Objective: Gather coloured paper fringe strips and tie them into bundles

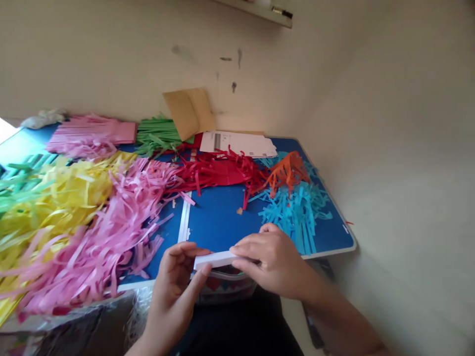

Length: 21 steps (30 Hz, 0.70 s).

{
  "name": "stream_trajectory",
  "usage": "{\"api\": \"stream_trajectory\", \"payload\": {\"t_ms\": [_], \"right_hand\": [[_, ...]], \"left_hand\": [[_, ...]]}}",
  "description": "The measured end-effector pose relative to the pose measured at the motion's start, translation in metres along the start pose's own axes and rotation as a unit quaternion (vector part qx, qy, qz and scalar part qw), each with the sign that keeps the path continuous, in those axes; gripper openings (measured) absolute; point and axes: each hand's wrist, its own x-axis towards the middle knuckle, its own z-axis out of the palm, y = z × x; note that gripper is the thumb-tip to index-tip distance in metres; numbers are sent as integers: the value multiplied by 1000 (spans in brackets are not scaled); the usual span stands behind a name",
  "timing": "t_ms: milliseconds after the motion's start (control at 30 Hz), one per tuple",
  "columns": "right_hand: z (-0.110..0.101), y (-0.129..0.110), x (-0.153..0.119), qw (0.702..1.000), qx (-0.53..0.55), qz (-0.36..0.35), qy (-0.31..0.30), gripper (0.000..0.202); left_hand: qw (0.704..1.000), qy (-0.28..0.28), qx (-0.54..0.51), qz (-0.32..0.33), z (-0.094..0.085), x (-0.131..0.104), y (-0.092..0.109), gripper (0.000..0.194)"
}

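Note:
A narrow white strip [218, 259], perhaps folded paper, is held between both hands near the table's front edge. My left hand [180, 287] pinches its left end between thumb and fingers. The right end is gripped by the thumb and fingertips of my right hand [269, 259]. Just below the strip, an open pouch [226, 289] with a patterned front sits at my lap; its contents are mostly hidden by the strip and hands.
The blue table [218, 212] bears fringed paper: pink [100, 242], yellow [74, 193], green [159, 133], red [222, 170], orange [287, 170] and light blue [293, 212]. A brown envelope [191, 111] and white labelled sheets [237, 143] lie toward the wall.

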Motion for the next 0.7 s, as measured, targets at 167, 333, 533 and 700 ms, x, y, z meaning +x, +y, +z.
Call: {"api": "stream_trajectory", "payload": {"t_ms": [167, 333, 533, 700], "right_hand": [[0, -11, 15, 997, -48, -44, -47, 15], [11, -19, 13, 994, -88, -45, -46, 15], [-2, -13, 11, 993, -45, -39, -98, 11], [-17, 12, 11, 994, 33, 10, -104, 8]], "left_hand": [[1000, 7, -16, -8, 1, -4, 4, 33], [1000, -9, 2, 6, -2, -7, 5, 27], [977, -61, 122, 161, -7, -2, 1, 12], [892, -62, 276, 354, -12, 19, -2, 10]]}}
